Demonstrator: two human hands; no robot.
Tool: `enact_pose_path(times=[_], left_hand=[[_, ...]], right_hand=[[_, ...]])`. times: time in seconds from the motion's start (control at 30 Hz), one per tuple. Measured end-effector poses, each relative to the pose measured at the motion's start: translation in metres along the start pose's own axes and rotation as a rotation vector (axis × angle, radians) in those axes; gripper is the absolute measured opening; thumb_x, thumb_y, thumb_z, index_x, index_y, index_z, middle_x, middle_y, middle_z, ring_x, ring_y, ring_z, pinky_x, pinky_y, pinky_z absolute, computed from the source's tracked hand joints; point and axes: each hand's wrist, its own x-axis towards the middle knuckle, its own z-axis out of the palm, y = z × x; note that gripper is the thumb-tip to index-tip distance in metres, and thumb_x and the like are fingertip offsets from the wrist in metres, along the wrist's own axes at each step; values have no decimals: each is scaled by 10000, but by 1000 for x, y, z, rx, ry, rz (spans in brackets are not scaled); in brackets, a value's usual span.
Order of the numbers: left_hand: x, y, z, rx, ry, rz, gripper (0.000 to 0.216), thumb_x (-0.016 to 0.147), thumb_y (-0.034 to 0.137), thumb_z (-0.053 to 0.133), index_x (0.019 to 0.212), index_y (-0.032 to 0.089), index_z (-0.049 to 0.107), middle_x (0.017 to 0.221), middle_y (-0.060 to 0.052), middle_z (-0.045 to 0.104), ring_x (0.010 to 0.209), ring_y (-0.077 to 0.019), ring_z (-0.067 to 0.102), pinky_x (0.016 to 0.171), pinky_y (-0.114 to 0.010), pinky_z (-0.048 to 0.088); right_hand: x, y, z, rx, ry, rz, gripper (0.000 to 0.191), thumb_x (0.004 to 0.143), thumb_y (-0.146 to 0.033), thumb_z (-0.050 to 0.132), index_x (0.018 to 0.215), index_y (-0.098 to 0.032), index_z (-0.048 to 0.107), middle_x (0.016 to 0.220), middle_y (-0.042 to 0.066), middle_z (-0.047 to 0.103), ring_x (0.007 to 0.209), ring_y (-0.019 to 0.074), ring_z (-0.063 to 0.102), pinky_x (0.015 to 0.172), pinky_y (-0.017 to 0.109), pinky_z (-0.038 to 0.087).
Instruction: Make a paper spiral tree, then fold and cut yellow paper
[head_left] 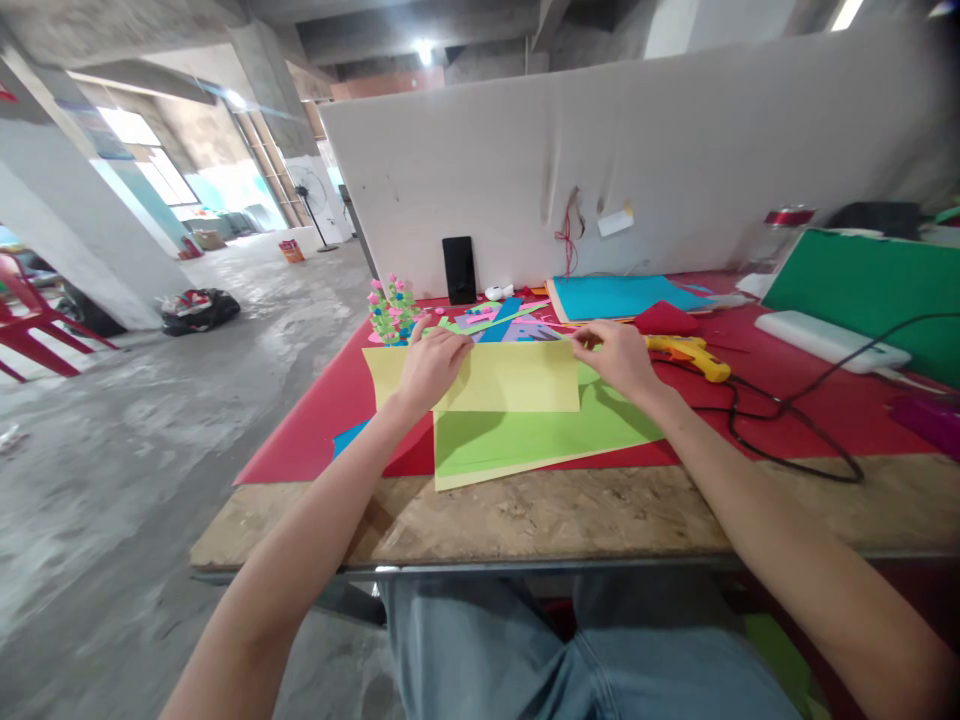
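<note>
A pale yellow sheet of paper (517,378), long and narrow, is held over the near part of the table. My left hand (433,368) grips its upper edge left of the middle, fingers closed over the paper. At the upper right corner, my right hand (613,352) pinches the same sheet between thumb and fingertips. Beneath lies a green sheet (517,445), with a yellow edge showing under it. Just beyond the hands are cut paper strips (501,322) in blue, purple and green. Small paper flowers (391,308) stand behind my left hand.
A yellow glue gun (690,355) and its black cable (787,465) lie to the right, near a white power strip (832,340). Blue sheets (626,297) lie at the back. A black phone (459,270) leans against the white partition (480,170). Bare board (540,520) forms the front edge.
</note>
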Motion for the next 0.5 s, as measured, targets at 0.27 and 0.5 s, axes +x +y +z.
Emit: enact_pose_path(times=[0.27,0.5], left_hand=[[0,-19,4,-115,67,-204,232,835,256,403,832,186,624,793,-46,659,759,-193,587,780,-315,410],[1,-10,-1,-222,124,-279,224,835,254,399,893,170,599,854,-51,657,752,-178,587,658,-257,411]], right_hand=[[8,30,-18,90,155,233,102,696,-221,515,689,-175,606,690,67,626,648,182,560,634,311,429],[4,0,-8,616,49,333,70,623,-190,490,583,-171,545,538,4,530,507,111,484,511,245,404]])
